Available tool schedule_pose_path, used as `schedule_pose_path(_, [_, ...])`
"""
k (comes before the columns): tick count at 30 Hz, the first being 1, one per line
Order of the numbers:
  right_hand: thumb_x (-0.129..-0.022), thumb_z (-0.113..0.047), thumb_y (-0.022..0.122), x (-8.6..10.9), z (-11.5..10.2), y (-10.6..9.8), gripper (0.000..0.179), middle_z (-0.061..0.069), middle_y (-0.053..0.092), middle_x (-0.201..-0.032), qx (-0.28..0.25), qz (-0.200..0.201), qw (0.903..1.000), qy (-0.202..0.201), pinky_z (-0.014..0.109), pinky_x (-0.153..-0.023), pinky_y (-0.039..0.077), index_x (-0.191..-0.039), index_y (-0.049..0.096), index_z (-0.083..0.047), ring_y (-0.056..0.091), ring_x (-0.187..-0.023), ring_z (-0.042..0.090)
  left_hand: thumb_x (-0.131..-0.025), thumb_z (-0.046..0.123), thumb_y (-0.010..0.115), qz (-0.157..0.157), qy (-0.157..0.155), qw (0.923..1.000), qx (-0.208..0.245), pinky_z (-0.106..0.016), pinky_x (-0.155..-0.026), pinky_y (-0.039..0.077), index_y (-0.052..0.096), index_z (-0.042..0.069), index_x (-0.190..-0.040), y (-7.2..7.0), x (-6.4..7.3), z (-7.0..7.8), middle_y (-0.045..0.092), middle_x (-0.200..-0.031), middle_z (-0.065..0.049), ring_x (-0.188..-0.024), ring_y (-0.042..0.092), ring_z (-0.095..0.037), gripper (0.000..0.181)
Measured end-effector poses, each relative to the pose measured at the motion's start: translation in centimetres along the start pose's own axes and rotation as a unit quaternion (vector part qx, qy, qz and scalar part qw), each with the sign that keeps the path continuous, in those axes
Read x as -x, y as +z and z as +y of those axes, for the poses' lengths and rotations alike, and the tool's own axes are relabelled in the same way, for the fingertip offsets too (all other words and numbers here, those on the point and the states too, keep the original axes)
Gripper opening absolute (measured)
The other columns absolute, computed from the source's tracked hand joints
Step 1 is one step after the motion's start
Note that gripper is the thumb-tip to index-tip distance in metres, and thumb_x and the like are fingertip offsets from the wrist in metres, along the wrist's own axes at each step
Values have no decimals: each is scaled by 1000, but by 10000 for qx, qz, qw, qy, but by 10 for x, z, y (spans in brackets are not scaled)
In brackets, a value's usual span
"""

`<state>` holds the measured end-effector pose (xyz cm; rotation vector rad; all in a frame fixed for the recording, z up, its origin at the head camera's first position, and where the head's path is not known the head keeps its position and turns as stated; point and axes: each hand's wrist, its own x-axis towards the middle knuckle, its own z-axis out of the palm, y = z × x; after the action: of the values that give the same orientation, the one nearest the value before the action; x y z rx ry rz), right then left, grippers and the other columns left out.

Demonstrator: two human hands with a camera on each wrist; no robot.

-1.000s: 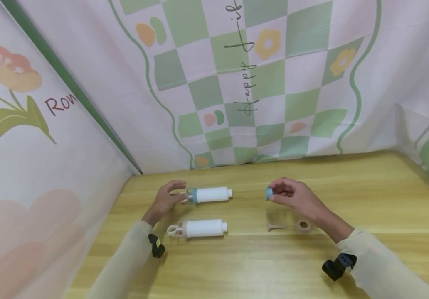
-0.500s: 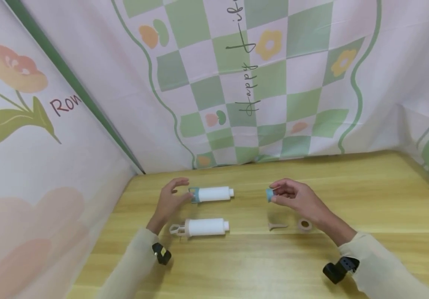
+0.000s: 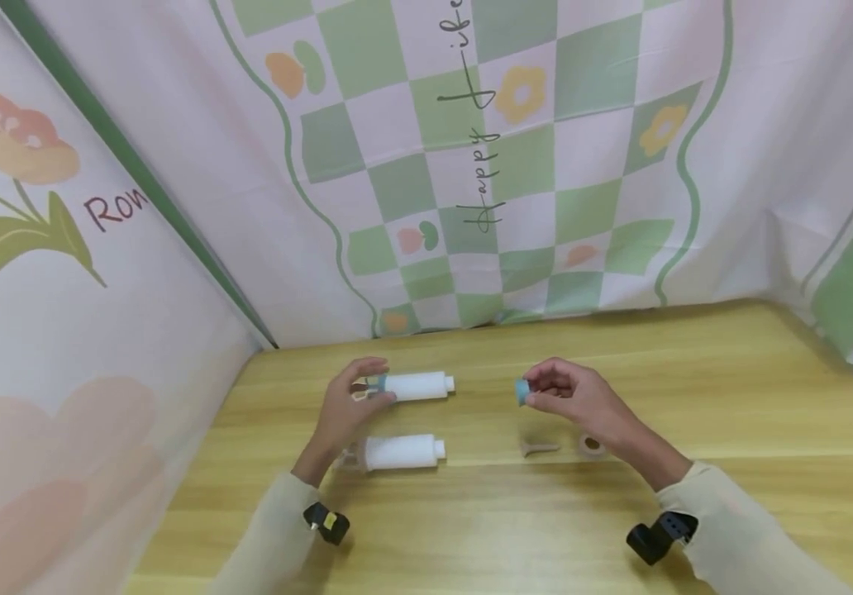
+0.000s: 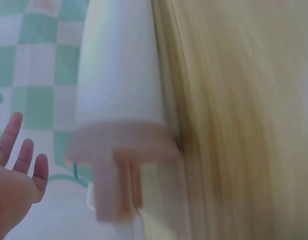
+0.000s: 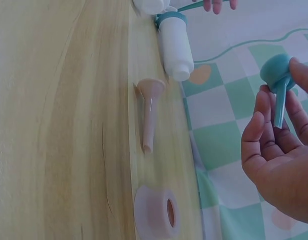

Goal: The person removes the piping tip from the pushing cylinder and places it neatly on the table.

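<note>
My right hand [image 3: 583, 398] pinches a small teal funnel [image 5: 278, 70] by its rounded wide end, with its thin stem pointing down. It is held up off the table. My left hand [image 3: 348, 409] reaches around the handled end of a white bottle [image 3: 415, 385] with a teal collar, fingers beyond it and thumb on the near side. Firm contact cannot be made out. In the left wrist view the fingers [image 4: 24, 155] are spread. Nearer lies a second white bottle [image 3: 400, 452] with a pinkish-beige collar [image 4: 123, 142] and handle, blurred there.
On the wooden table [image 3: 486, 521], a pinkish-beige funnel [image 5: 150, 107] lies below the right hand. Beside it is a pinkish-beige ring [image 5: 156, 212]. A checked curtain [image 3: 471, 207] hangs along the table's back edge, and a flower-print curtain [image 3: 47, 347] along the left.
My left hand has moved right, from the handle's tip toward the teal collar of the far bottle. My right hand keeps its pinch on the teal funnel and has barely moved.
</note>
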<state>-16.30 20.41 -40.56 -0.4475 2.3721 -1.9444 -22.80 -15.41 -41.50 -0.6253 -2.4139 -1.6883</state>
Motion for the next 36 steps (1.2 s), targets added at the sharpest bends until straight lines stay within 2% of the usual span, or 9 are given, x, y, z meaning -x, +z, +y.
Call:
schedule_pose_path(3, [-95,-14,70,1,0,1,32,16,63,-108,-27,3,10000,43,32,-81,57,-120,59,4,64,-93,20,-83,-2,78,-95,111,9998,157,-60,-95,45,60,-1,-128,6,0,4,66,-121,-19,-114,56,-45,49])
schedule_pose_path(7, [-95,-16,71,0,1,2,34,16,63,-108,-7,-36,10000,72,37,-82,57,-120,59,4,64,-94,22,-83,-1,79,-248,270,9987,342,-51,-89,52,60,1,-129,14,1,8,64,-118,-24,-108,58,-48,50])
schedule_pose_path(11, [-95,-19,71,-1,2,3,34,16,63,-109,99,0,9999,117,39,-82,57,-119,60,1,64,-93,24,-85,-1,77,-414,305,9977,447,-41,-86,54,59,1,-131,23,1,15,62,-119,-28,-106,60,-46,49])
schedule_pose_path(14, [-95,-19,72,-1,2,4,34,16,63,-108,111,4,9998,149,39,-81,57,-119,60,2,63,-93,25,-85,-2,76,-518,205,9968,580,-40,-87,55,58,-2,-131,30,1,20,61,-119,-28,-105,61,-45,49])
schedule_pose_path(21, [-95,-17,71,-1,1,8,33,16,63,-108,-30,-74,9999,121,36,-80,57,-119,59,3,64,-92,26,-87,-1,74,-752,-92,9944,737,-46,-91,53,59,1,-131,47,3,29,61,-119,-27,-101,64,-38,46])
schedule_pose_path(27, [-95,-17,71,-1,-2,9,33,16,62,-108,-8,-93,9999,62,36,-80,57,-119,59,4,63,-92,24,-87,0,75,-826,-30,9929,858,-42,-88,55,61,2,-128,64,5,37,65,-115,-21,-99,66,-33,44])
schedule_pose_path(32, [-96,-17,70,0,-3,9,32,15,63,-108,-4,-85,10000,53,36,-80,57,-118,59,3,64,-92,23,-88,1,75,-1022,16,9890,1070,-36,-84,57,61,4,-128,77,5,42,66,-113,-14,-96,66,-27,43])
schedule_pose_path(36, [-96,-16,70,0,-5,11,31,16,63,-107,-91,-130,9999,-37,34,-79,57,-118,59,3,64,-92,24,-89,1,73,-1163,11,9865,1157,-36,-82,58,61,6,-129,84,5,46,66,-113,-11,-94,66,-23,42])
